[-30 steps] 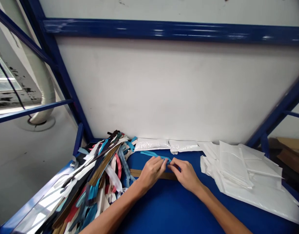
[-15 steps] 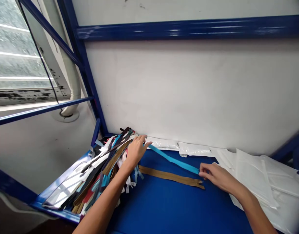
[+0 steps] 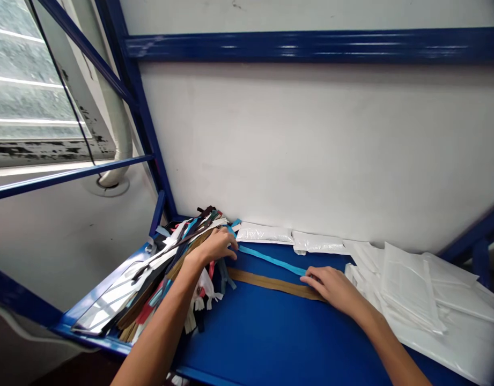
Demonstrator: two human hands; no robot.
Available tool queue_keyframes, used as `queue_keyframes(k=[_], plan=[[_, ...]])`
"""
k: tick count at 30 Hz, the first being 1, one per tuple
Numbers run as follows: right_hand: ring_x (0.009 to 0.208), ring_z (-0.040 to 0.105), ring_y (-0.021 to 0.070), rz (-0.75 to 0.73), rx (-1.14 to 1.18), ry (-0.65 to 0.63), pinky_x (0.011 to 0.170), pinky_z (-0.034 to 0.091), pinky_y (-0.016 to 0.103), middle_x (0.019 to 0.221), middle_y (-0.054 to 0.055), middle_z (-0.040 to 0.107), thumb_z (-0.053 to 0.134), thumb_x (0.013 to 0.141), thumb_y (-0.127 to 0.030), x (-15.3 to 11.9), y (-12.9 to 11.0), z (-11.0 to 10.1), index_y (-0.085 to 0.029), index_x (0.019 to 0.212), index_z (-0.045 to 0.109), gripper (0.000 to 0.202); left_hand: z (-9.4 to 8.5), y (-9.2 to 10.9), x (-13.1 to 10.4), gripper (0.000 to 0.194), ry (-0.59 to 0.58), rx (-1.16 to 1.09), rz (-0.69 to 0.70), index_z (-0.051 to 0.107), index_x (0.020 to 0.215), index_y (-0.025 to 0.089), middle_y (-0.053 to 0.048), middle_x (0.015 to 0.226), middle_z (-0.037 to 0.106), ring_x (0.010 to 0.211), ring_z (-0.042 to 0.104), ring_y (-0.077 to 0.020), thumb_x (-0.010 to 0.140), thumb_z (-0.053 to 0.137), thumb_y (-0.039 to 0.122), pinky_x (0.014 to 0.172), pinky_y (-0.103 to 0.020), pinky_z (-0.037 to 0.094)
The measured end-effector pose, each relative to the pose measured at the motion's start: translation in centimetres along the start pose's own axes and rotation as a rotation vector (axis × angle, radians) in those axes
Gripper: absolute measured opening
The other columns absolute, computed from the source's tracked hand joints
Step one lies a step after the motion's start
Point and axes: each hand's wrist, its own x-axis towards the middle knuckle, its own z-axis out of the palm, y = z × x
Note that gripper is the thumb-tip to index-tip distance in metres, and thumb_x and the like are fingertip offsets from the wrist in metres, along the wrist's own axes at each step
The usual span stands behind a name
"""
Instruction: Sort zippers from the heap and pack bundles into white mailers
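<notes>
A bright blue zipper point(image 3: 271, 259) stretches between my two hands above the blue tabletop. My left hand point(image 3: 216, 245) has its fingers curled at the zipper's left end, beside a heap of mixed zippers point(image 3: 166, 268). The exact grip there is partly hidden. At the other end, my right hand point(image 3: 331, 288) pinches the blue zipper between thumb and fingers. Just in front of it a brown zipper point(image 3: 271, 281) lies flat on the table, its right end covered by my right hand.
White plastic packets point(image 3: 265, 234) line the back wall. More white plastic bags point(image 3: 410, 289) are piled at the right. The blue tabletop point(image 3: 263, 338) has a blue metal frame point(image 3: 271, 47) behind it. A louvred window point(image 3: 25, 80) is at the upper left.
My right hand has moved left and a little down with the blue zipper's end, now over the brown zipper's right end. My left hand has shifted slightly left. The view has tilted slightly.
</notes>
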Motion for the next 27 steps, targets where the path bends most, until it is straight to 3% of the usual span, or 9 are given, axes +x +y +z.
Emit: queue_keyframes(k=[2, 5, 9, 13, 17, 19, 22, 24, 27], plan=[[0.078, 0.071, 0.0267, -0.034, 0.015, 0.001, 0.068, 0.042, 0.034, 0.087, 0.005, 0.078, 0.049, 0.109, -0.054, 0.0, -0.5, 0.4, -0.027, 0.090, 0.076, 0.043, -0.2, -0.2, -0.6, 0.024, -0.110, -0.043, -0.031, 0.086, 0.094, 0.030, -0.005, 0.111, 0.076, 0.122, 0.057, -0.0322, 0.071, 0.093, 0.035, 0.107, -0.041, 0.040], [0.077, 0.072, 0.0266, -0.069, 0.055, -0.020, 0.067, 0.042, 0.034, 0.086, 0.005, 0.078, 0.052, 0.109, -0.051, 0.1, -0.9, 0.8, -0.028, 0.088, 0.077, 0.040, -0.2, -0.3, -1.2, 0.027, -0.163, -0.018, -0.144, 0.086, 0.081, 0.028, -0.007, 0.096, 0.076, 0.120, 0.057, -0.0348, 0.056, 0.098, 0.027, 0.103, -0.038, 0.041], [0.075, 0.072, 0.0260, -0.071, 0.075, -0.055, 0.067, 0.044, 0.033, 0.085, 0.004, 0.078, 0.052, 0.109, -0.050, 0.2, -1.0, 1.2, -0.028, 0.091, 0.079, 0.039, -0.5, -0.3, -1.6, 0.022, -0.190, -0.003, -0.159, 0.080, 0.066, 0.027, -0.005, 0.076, 0.072, 0.114, 0.058, -0.0339, 0.054, 0.099, 0.031, 0.105, -0.040, 0.037], [0.076, 0.072, 0.0252, -0.071, 0.082, -0.068, 0.067, 0.045, 0.032, 0.086, 0.004, 0.078, 0.052, 0.109, -0.050, 0.4, -1.1, 1.6, -0.029, 0.093, 0.079, 0.038, -0.6, -0.9, -2.4, 0.036, -0.182, 0.030, -0.159, 0.082, 0.077, 0.027, -0.005, 0.088, 0.077, 0.115, 0.059, -0.0351, 0.047, 0.101, 0.033, 0.110, -0.046, 0.034], [0.082, 0.074, 0.0261, -0.075, 0.082, -0.094, 0.071, 0.046, 0.033, 0.093, 0.004, 0.080, 0.051, 0.110, -0.050, 0.4, -1.4, 1.7, -0.028, 0.097, 0.080, 0.039, 0.2, -1.3, -2.5, 0.033, -0.159, 0.093, -0.210, 0.066, 0.053, 0.021, -0.008, 0.068, 0.070, 0.105, 0.062, -0.0383, 0.051, 0.098, 0.030, 0.110, -0.056, 0.033], [0.085, 0.075, 0.0270, -0.081, 0.095, -0.087, 0.073, 0.047, 0.034, 0.096, 0.005, 0.081, 0.051, 0.110, -0.052, 0.4, -1.6, 1.7, -0.028, 0.097, 0.080, 0.040, 0.3, -0.9, -2.1, 0.035, -0.127, 0.044, -0.199, 0.065, 0.050, 0.021, -0.008, 0.061, 0.066, 0.101, 0.062, -0.0381, 0.056, 0.097, 0.032, 0.111, -0.061, 0.033], [0.082, 0.073, 0.0257, -0.091, 0.149, -0.038, 0.072, 0.047, 0.034, 0.093, 0.004, 0.079, 0.051, 0.109, -0.055, 0.3, -2.0, 1.9, -0.028, 0.095, 0.079, 0.042, -0.5, 0.9, -1.3, 0.020, -0.021, -0.047, -0.069, 0.079, 0.068, 0.023, -0.007, 0.079, 0.075, 0.107, 0.061, -0.0337, 0.076, 0.089, 0.038, 0.119, -0.060, 0.028], [0.073, 0.067, 0.0213, -0.085, 0.279, -0.003, 0.069, 0.046, 0.033, 0.086, 0.003, 0.076, 0.050, 0.110, -0.058, 0.4, -2.4, 2.3, -0.027, 0.098, 0.077, 0.043, -1.3, 2.9, -0.8, 0.017, 0.123, -0.123, 0.109, 0.084, 0.084, 0.025, -0.008, 0.095, 0.078, 0.108, 0.062, -0.0288, 0.091, 0.080, 0.039, 0.119, -0.050, 0.033], [0.060, 0.058, 0.0140, -0.051, 0.667, 0.024, 0.058, 0.045, 0.029, 0.091, 0.004, 0.073, 0.050, 0.109, -0.063, 0.7, -3.1, 3.1, -0.024, 0.116, 0.073, 0.046, -1.3, 6.3, -0.4, 0.025, 0.237, -0.322, 0.463, 0.084, 0.089, 0.026, -0.006, 0.091, 0.076, 0.091, 0.065, -0.0216, 0.102, 0.071, 0.043, 0.098, -0.035, 0.047]])
